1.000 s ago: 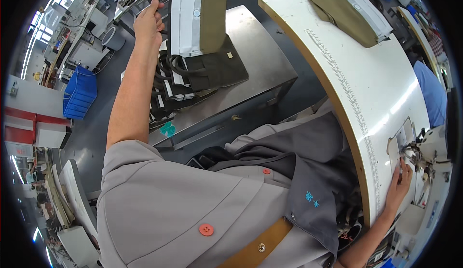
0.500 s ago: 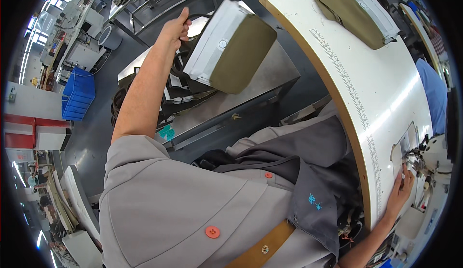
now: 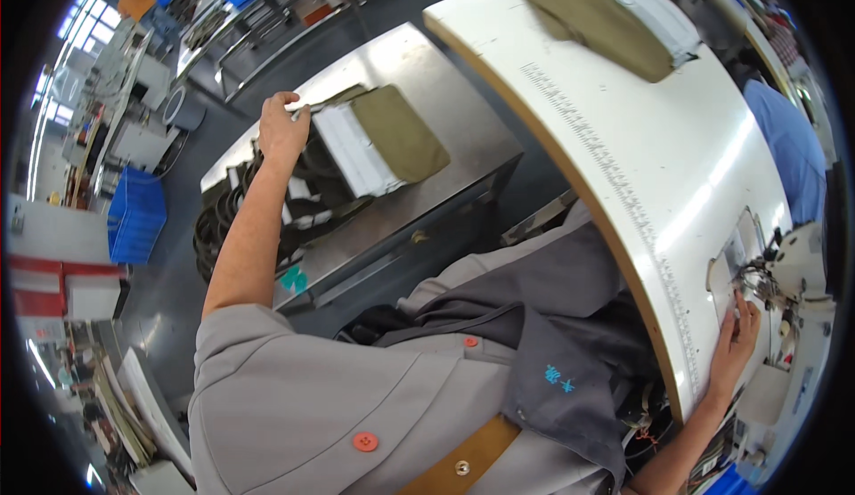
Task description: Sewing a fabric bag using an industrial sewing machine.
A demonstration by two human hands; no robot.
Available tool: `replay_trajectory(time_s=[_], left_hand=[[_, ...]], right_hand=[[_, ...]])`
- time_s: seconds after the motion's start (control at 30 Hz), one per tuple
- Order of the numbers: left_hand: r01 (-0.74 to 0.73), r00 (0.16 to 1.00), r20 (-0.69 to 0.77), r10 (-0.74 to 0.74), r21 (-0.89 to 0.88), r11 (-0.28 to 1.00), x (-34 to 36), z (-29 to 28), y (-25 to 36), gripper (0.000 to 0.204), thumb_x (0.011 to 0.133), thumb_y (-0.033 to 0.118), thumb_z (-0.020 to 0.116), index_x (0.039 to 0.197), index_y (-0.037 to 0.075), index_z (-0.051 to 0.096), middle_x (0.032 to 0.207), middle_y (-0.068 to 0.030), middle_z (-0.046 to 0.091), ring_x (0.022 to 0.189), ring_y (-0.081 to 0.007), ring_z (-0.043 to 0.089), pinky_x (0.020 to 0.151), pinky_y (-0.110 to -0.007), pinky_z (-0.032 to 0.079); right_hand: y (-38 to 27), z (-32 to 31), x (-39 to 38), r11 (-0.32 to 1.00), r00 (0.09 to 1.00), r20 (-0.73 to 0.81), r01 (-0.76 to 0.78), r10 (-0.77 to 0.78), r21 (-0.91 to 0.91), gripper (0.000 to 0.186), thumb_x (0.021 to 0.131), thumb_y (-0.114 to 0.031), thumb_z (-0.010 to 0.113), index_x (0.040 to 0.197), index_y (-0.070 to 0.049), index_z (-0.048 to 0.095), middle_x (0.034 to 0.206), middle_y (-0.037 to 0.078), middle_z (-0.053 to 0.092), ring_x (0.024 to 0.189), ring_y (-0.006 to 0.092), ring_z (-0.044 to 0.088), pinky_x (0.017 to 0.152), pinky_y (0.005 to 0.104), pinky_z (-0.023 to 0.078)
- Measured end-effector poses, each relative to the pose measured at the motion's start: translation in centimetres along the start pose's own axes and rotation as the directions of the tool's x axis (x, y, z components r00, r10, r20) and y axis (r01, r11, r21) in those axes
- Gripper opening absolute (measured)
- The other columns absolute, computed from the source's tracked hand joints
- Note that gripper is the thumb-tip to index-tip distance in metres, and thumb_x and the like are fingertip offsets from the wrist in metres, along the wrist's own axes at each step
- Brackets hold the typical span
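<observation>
My left hand (image 3: pixel 283 130) is raised over a metal side table (image 3: pixel 472 130), fingers apart and holding nothing. Just right of it an olive fabric piece with a white panel (image 3: pixel 401 134) lies on a pile of dark pieces with looped straps (image 3: pixel 236 219). At the far right, my right hand (image 3: pixel 739 339) rests on the white sewing table (image 3: pixel 614 139), its fingers stretched toward the needle area of a sewing machine (image 3: pixel 761 281). I see nothing held in it.
Another olive and white piece (image 3: pixel 597 18) lies at the white table's far end. A blue bin (image 3: pixel 135 214) and a grey bucket (image 3: pixel 185 108) stand on the floor at left. Beyond the white table is a person in blue (image 3: pixel 784 130); another in orange (image 3: pixel 141 0) is far off.
My left hand has lowered the olive and white piece onto the pile and let go of it. The right hand remains beside the sewing machine. The whole view has shifted slightly.
</observation>
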State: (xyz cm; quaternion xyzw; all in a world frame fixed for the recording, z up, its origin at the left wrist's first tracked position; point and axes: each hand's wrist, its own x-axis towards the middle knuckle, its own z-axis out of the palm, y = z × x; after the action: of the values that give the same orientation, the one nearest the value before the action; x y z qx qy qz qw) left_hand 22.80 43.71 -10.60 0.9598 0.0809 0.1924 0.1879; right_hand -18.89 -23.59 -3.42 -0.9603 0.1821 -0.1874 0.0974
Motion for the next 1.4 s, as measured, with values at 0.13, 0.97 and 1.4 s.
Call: replay_trajectory(time_s=[0.13,0.97,1.4], left_hand=[[-0.473,0.881,-0.152,0.448,-0.309,0.825,2.2,1.0,9.6,0.014,0.088,0.017,0.075,0.098,0.008,0.072,0.107,-0.0092,0.07,0.094,-0.0263,0.07,0.086,-0.038,0.055],[-0.823,0.499,0.296,0.815,-0.132,0.552,-1.1,6.6,54.3,0.04,0.091,0.046,0.068,0.101,0.009,0.078,0.103,-0.0109,0.077,0.102,-0.0296,0.073,0.085,-0.045,0.057],[-0.214,0.769,0.064,0.636,-0.911,0.352,11.5,3.4,49.5,0.022,0.091,0.021,0.068,0.089,0.001,0.076,0.083,-0.001,0.07,0.08,-0.0108,0.06,0.075,-0.03,0.047]], right_hand=[[-1.6,0.6,0.1,0.994,0.999,-0.015,-0.032,0.034,0.109,0.033,0.102,-0.006,0.058,0.135,-0.005,0.066,0.124,0.015,0.057,0.112,0.0278,0.057,0.096,0.0349,0.047],[-3.9,-1.0,1.0,0.975,0.995,-0.032,-0.086,0.095,0.205,0.037,0.086,-0.003,0.074,0.123,-0.003,0.071,0.099,0.011,0.06,0.078,0.0257,0.059,0.069,0.0361,0.048],[-3.8,-1.1,0.8,0.984,0.998,-0.042,-0.039,0.047,0.172,0.035,0.087,-0.009,0.075,0.122,-0.004,0.072,0.087,0.01,0.057,0.078,0.0292,0.059,0.072,0.041,0.048]])
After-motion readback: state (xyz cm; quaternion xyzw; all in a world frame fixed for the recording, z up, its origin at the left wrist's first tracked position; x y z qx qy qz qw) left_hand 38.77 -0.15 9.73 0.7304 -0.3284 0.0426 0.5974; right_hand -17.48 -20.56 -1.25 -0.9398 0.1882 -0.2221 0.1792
